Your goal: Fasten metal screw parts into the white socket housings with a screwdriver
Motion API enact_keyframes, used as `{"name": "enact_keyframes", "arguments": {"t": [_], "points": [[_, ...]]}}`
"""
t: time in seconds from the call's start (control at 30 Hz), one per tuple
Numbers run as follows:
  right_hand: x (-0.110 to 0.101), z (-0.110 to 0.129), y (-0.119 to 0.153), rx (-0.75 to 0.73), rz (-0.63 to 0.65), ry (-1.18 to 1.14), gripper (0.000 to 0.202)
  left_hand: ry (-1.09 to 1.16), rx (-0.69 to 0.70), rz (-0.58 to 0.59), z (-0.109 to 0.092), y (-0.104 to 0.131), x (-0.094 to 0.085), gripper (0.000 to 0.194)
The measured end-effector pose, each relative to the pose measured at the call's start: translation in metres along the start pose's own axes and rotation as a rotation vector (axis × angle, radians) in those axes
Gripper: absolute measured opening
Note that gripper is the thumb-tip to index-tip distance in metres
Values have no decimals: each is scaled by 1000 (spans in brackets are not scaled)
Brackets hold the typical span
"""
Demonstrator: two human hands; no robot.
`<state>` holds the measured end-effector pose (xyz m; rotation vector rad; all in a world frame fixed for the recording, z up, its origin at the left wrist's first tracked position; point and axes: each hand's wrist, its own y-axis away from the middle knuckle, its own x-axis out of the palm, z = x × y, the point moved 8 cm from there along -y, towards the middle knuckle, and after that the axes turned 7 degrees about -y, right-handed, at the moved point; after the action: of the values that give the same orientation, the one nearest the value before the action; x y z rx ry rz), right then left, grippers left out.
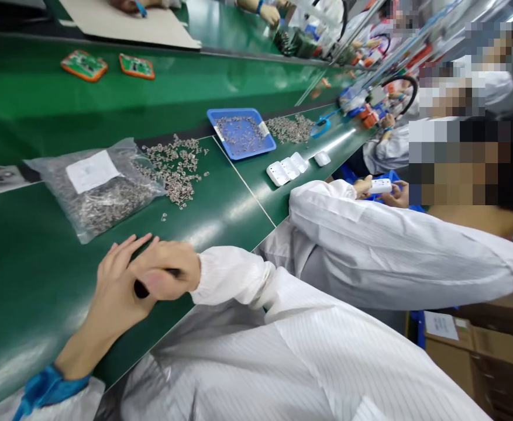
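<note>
My right hand (172,272) curls over my left hand (118,286); whether either grips anything, I can't tell. Ahead, loose metal bits (178,178) lie between a bag (107,204) and a blue tray (243,154).

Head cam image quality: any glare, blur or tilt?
Head view: bright glare streaks on the green worktop; head view: right hand smeared, probably motion blur, left hand clearer; head view: scene strongly tilted, bag label unreadable.

Left grip (118,285) near clear bag (107,202)
</note>
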<state>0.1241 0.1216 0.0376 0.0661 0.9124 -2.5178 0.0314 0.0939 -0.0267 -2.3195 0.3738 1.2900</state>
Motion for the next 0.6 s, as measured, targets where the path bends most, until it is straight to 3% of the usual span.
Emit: {"name": "enact_keyframes", "arguments": {"t": [0.1, 0.17, 0.2, 0.27, 0.33, 0.4, 0.47, 0.5, 0.57, 0.6], "points": [[-72, 39, 17, -346, -588, -187, 34, -38, 49, -68, -23, -5, -9, 73], [-104, 42, 32, -375, -858, -187, 31, -123, 78, -56, -39, -7, -2, 73], [-112, 38, 33, -306, -880, -132, 30, -170, 91, -28, -45, -7, 5, 71], [-116, 26, 32, -179, -800, 15, 30, -232, 124, 9, -51, -6, 15, 61], [-116, 14, 37, -130, -728, 106, 28, -224, 181, -79, -49, -3, 5, 49], [-115, 11, 46, -172, -726, 124, 26, -179, 150, -345, -30, 3, -32, 50], [-111, 14, 54, -222, -728, 97, 25, -166, -9, -645, 3, 15, -76, 63], [-108, 17, 57, -249, -712, 80, 25, -192, -119, -690, 23, 18, -92, 69], [-101, 24, 62, -321, -652, 44, 26, -233, -309, -865, 58, 34, -122, 53], [-98, 27, 64, -365, -614, 26, 27, -230, -383, -775, 77, 33, -125, 49]]}}
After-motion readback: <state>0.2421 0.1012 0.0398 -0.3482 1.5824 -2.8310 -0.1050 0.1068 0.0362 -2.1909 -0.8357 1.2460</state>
